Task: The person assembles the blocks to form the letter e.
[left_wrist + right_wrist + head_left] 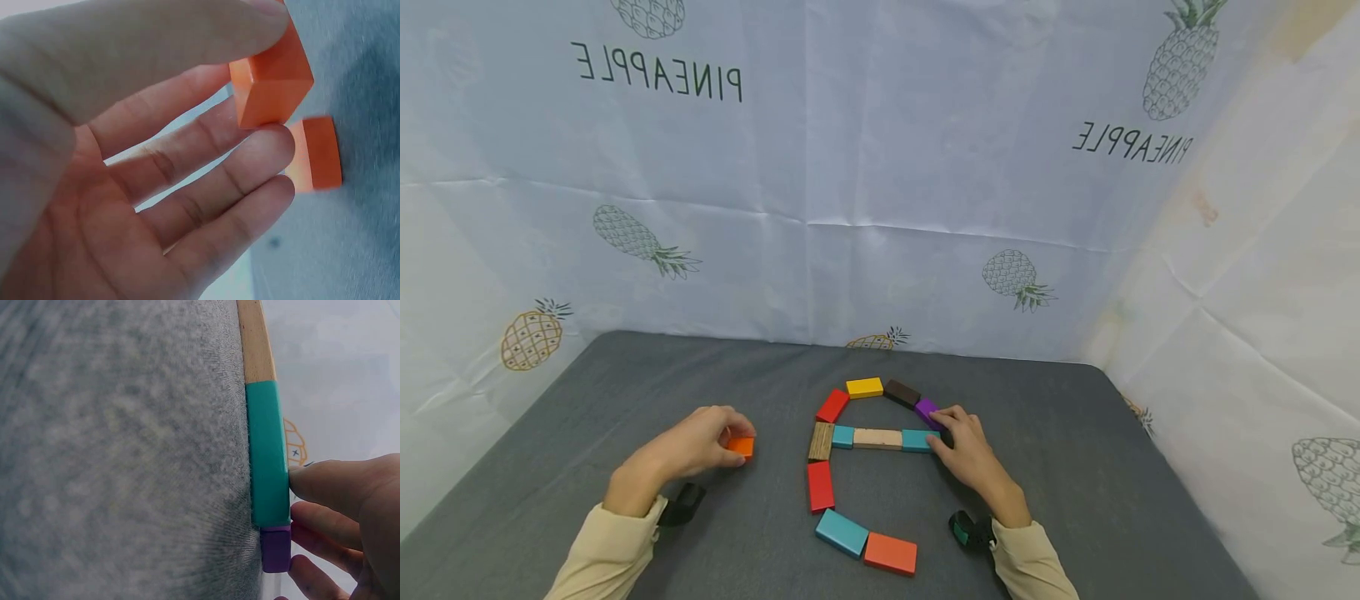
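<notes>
In the head view my left hand (703, 442) pinches an orange block (741, 447) between thumb and fingers, left of the block figure. The left wrist view shows that orange block (275, 78) tilted under the thumb, with another orange block (322, 153) beyond the fingertips. My right hand (970, 450) is at the figure's right side. Its thumb touches the teal block (269, 453) at the end of the straight middle row, and its fingers touch the purple block (275, 550). From above, the purple block (927, 412) is partly covered by those fingers.
The figure curves from a dark brown block (902, 393) past yellow (865, 387), red and striped wood (821, 441) to a blue block (842, 533) and an orange-red block (891, 554) in front. A plain wood block (877, 439) lies mid-row. Pineapple-print cloth hangs behind the grey table (737, 533).
</notes>
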`<state>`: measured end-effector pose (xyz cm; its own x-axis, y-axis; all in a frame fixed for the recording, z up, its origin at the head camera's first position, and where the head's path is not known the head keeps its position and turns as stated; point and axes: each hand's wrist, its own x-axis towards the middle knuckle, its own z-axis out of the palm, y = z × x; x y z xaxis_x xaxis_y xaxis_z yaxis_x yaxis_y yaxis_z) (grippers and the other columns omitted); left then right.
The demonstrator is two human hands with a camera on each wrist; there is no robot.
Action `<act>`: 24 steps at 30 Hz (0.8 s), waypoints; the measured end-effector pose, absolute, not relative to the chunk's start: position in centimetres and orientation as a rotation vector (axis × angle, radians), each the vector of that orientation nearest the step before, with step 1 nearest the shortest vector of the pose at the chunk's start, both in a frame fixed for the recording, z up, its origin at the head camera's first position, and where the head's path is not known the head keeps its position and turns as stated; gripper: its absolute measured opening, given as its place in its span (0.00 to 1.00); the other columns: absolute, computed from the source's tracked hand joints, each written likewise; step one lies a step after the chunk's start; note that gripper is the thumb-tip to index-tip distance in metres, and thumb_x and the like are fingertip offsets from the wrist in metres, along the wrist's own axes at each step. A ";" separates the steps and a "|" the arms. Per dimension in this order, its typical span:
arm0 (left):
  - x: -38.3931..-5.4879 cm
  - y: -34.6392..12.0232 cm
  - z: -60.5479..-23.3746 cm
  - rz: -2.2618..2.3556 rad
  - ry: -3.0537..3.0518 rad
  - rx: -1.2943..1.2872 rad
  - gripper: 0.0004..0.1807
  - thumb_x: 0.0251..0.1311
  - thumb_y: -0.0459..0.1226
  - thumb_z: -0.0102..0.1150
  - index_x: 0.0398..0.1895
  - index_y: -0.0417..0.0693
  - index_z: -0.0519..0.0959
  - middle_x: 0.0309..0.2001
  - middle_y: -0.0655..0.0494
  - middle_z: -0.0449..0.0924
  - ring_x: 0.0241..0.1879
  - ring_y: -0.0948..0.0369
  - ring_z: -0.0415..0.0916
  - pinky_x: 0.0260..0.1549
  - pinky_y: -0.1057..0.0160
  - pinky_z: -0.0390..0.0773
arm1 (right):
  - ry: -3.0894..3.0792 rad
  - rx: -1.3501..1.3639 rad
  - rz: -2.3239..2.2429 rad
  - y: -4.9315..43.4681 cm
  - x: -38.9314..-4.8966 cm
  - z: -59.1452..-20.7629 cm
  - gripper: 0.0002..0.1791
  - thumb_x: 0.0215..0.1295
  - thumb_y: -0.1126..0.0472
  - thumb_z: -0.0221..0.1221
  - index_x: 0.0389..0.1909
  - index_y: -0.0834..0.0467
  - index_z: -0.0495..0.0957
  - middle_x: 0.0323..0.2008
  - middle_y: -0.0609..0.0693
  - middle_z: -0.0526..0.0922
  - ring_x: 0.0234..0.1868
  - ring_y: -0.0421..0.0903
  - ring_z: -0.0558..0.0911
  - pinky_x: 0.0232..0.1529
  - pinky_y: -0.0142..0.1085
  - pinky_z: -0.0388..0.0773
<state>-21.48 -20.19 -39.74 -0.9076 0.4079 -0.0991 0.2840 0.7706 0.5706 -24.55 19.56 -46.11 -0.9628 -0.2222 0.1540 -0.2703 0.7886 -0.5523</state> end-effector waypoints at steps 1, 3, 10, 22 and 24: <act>-21.4 -20.0 -39.7 0.840 2.746 0.544 0.18 0.52 0.33 0.73 0.46 0.38 0.83 0.40 0.53 0.81 0.35 0.60 0.72 0.34 0.62 0.76 | -2.895 0.399 0.914 19.6 -24.6 -46.1 0.23 0.68 0.62 0.61 0.62 0.65 0.76 0.59 0.59 0.75 0.58 0.58 0.70 0.57 0.55 0.71; -21.4 -19.6 -39.8 0.856 2.736 0.547 0.17 0.52 0.32 0.73 0.46 0.38 0.83 0.40 0.53 0.80 0.35 0.61 0.72 0.35 0.62 0.76 | -2.896 0.397 0.915 19.6 -24.6 -46.1 0.23 0.68 0.62 0.61 0.62 0.65 0.76 0.59 0.59 0.75 0.58 0.58 0.70 0.57 0.55 0.71; -21.2 -17.8 -40.0 0.861 2.776 0.600 0.17 0.52 0.32 0.73 0.47 0.38 0.83 0.41 0.55 0.79 0.38 0.62 0.73 0.38 0.60 0.79 | -2.905 0.391 0.913 19.6 -24.6 -46.1 0.23 0.68 0.62 0.61 0.62 0.65 0.76 0.60 0.58 0.74 0.57 0.57 0.70 0.56 0.55 0.72; -20.9 -15.0 -40.4 0.826 2.814 0.687 0.18 0.54 0.34 0.72 0.49 0.42 0.84 0.40 0.60 0.78 0.39 0.62 0.73 0.40 0.61 0.79 | -2.892 0.399 0.900 19.7 -24.6 -46.2 0.23 0.68 0.62 0.61 0.62 0.64 0.76 0.60 0.58 0.74 0.57 0.57 0.70 0.55 0.54 0.72; -20.8 -14.8 -40.4 0.821 2.811 0.689 0.18 0.54 0.34 0.72 0.50 0.42 0.84 0.41 0.60 0.78 0.40 0.62 0.73 0.40 0.62 0.80 | -2.886 0.403 0.899 19.7 -24.6 -46.2 0.23 0.68 0.61 0.62 0.61 0.64 0.76 0.60 0.58 0.74 0.57 0.57 0.70 0.55 0.54 0.72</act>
